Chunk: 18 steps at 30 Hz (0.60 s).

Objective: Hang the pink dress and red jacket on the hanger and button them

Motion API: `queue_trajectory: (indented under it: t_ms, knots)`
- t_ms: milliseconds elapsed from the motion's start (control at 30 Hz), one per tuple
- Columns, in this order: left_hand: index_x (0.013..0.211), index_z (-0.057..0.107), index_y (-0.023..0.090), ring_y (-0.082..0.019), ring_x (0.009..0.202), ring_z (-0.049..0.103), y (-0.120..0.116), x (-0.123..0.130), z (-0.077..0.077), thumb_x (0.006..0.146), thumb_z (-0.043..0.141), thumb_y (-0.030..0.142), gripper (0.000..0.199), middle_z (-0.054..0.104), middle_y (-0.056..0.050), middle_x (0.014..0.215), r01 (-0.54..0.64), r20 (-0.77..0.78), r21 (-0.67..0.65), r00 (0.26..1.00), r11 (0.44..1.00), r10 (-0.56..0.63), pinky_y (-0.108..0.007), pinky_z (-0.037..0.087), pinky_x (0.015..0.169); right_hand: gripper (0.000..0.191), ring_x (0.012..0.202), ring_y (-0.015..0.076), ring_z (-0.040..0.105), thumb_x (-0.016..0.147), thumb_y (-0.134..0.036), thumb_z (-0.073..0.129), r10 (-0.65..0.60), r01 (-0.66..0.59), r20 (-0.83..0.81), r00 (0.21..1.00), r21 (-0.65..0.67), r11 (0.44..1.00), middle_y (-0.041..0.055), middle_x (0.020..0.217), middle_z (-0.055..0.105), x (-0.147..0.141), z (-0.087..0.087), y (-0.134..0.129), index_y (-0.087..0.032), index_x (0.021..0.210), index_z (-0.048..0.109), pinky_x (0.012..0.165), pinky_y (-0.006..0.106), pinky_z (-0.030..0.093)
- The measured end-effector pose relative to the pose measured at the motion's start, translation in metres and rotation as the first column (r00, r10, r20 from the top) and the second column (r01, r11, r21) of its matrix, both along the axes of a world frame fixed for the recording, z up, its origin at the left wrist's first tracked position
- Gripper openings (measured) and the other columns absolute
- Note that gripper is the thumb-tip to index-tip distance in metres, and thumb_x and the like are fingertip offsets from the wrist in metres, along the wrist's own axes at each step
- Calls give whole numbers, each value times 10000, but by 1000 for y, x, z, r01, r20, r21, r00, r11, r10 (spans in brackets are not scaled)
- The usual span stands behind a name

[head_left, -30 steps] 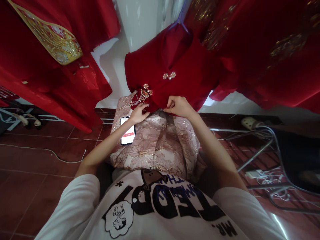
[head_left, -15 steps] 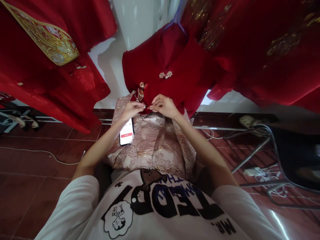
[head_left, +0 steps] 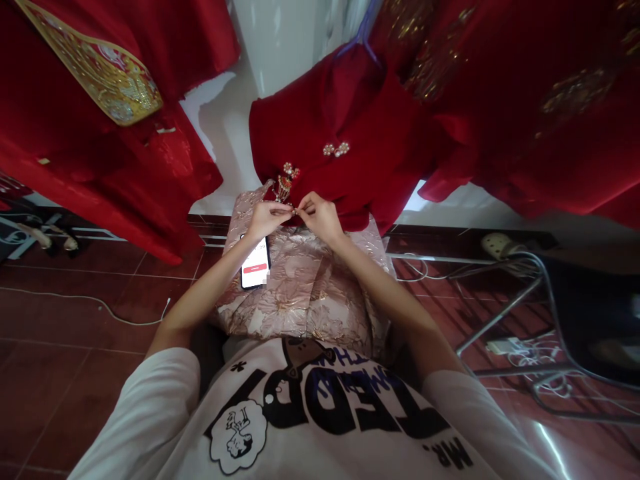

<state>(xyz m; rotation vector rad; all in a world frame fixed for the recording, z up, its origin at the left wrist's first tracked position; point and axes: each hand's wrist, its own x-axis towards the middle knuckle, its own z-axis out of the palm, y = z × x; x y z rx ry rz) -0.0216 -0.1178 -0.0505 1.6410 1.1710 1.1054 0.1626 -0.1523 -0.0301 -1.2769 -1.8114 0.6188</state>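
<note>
Your left hand (head_left: 269,219) and right hand (head_left: 320,217) meet fingertip to fingertip at the lower front of a deep red, soft-looking cloth garment (head_left: 390,153). Thumbs and fingers of both are pinched on a small gold-coloured piece (head_left: 295,211) between them; its exact shape, and how each fingertip bears on it, are too small to make out.

Just above your left fingers: a red-and-gold beaded ornament (head_left: 285,187) with dangling strands, on the garment. Higher on the front, a pearly flower-shaped clasp (head_left: 336,149). Garment hangs from a purple hanger (head_left: 363,40), its lower part reaching pink brocade cloth (head_left: 300,287) with a metallic sheen, spread in front of you. A black-edged phone (head_left: 255,269), screen lit, lies on the brocade, beneath your left wrist.
</note>
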Motion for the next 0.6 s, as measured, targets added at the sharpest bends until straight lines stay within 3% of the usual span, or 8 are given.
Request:
queue_trajectory:
  t_ms: [267,467,600]
  knots:
    - [807,827,190,-203,805,778,4,-6,-2,711,763,81,159,815,-36,865,47,-127,129,991,990,-31,-333,657,823,124,851,189,716,922,-103,580,-4,0,92,996,43,999,53,961,728,-3,-8,2,-219,902,545,806,309,565]
    - [888,826,90,-199,855,773,1,-8,9,784,736,53,142,816,-110,942,118,-171,37,979,992,-110,-290,610,841,124,834,171,729,908,-89,613,-17,16,51,999,25,1000,44,946,731,0,-12,8,-199,887,557,787,276,563]
    - [987,799,91,-153,854,748,0,-27,20,859,663,8,204,806,-88,957,54,-180,-31,982,998,-59,-227,572,809,119,923,184,763,891,-70,629,51,-49,41,998,-42,998,55,1000,763,15,-8,7,-184,911,600,832,287,592]
